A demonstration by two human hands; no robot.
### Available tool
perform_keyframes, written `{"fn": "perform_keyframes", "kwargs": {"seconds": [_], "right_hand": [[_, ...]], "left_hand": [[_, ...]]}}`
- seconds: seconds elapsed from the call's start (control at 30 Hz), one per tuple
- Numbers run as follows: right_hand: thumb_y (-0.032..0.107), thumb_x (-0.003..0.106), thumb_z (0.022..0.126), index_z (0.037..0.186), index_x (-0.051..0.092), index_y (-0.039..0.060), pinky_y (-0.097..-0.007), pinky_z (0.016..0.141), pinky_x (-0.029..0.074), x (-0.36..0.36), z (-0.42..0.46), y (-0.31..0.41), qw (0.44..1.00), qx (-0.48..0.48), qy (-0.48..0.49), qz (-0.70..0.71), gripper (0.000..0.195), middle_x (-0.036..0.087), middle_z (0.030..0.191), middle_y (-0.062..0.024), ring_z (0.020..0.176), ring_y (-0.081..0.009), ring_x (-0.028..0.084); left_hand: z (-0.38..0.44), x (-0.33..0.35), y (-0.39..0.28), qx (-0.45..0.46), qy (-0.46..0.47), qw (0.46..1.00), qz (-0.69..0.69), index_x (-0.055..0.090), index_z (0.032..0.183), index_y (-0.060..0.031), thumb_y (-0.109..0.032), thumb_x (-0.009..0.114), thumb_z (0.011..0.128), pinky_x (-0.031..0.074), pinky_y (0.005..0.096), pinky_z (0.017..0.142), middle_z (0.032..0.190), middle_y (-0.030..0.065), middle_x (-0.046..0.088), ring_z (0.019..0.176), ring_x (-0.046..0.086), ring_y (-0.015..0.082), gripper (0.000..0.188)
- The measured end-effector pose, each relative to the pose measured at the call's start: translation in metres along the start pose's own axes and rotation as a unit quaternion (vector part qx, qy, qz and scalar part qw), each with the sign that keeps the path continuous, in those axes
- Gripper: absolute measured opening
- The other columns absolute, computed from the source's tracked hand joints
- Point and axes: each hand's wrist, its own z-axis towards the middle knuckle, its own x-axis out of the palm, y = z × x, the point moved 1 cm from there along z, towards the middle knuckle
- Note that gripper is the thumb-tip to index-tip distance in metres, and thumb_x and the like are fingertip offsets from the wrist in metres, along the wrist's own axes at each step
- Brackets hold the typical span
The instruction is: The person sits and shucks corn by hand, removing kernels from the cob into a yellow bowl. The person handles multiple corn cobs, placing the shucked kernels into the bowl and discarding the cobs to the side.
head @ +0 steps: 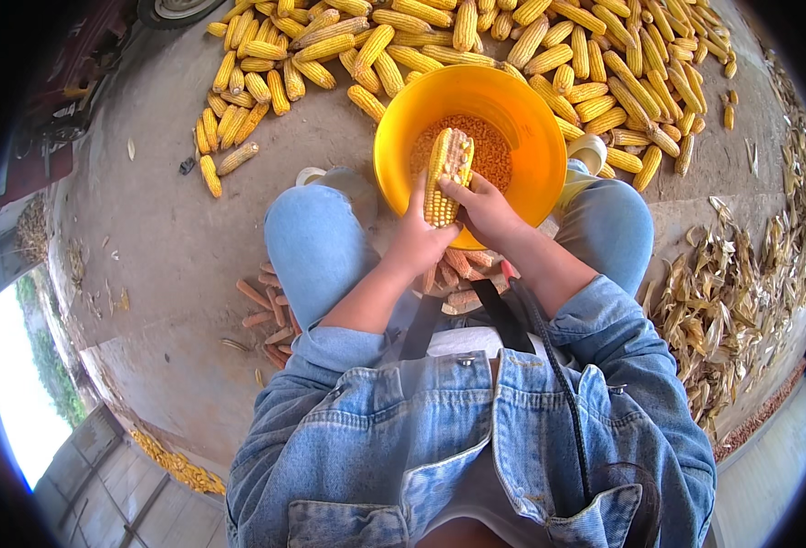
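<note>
Both of my hands grip one ear of dried yellow corn (pixel 447 171) over the near side of a yellow plastic bucket (pixel 533 157). My left hand (pixel 420 236) wraps the ear from the left and below. From the right, my right hand (pixel 488 209) holds it, with the thumb pressed on the kernels. Part of the ear's upper right side is stripped to the pale cob, and a few kernels there stand loose. Shelled orange kernels (pixel 495 154) cover the bucket's bottom. The bucket stands between my knees.
A large heap of corn ears (pixel 581 61) lies beyond the bucket. Bare reddish cobs (pixel 266 305) are scattered by my left leg, with more cobs (pixel 461 264) below the bucket. Dry husks (pixel 697 315) are piled at the right. A wheel (pixel 177 10) shows at the upper left.
</note>
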Motion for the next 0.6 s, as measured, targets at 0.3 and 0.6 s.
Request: {"fn": "perform_keyframes", "kwargs": {"seconds": [0.3, 0.6], "right_hand": [[0.015, 0.052, 0.097, 0.129, 0.041, -0.0029, -0.0403, 0.096, 0.045, 0.0004, -0.0036, 0.0081, 0.992, 0.028, 0.043, 0.117, 0.038, 0.055, 0.120, -0.0169, 0.109, -0.0269, 0.057], [0.021, 0.051, 0.099, 0.131, 0.039, -0.0016, -0.0380, 0.097, 0.045, 0.0066, -0.0054, 0.0068, 0.994, 0.008, 0.035, 0.106, 0.041, 0.055, 0.119, -0.0155, 0.109, -0.0245, 0.057]], "left_hand": [[-0.0019, -0.0050, -0.0084, -0.087, 0.002, 0.990, -0.113, 0.010, 0.152, -0.0225, 0.002, 0.058, 0.084, 0.037, 0.0226, 0.041, 0.098, 0.0061, 0.056, 0.051, 0.046, 0.0067, 0.087], [-0.0031, -0.0030, 0.0002, -0.011, 0.017, 1.000, -0.004, 0.001, 0.153, -0.0225, 0.000, 0.060, 0.083, 0.038, 0.0230, 0.042, 0.099, 0.0085, 0.056, 0.051, 0.046, 0.0075, 0.094]]}}
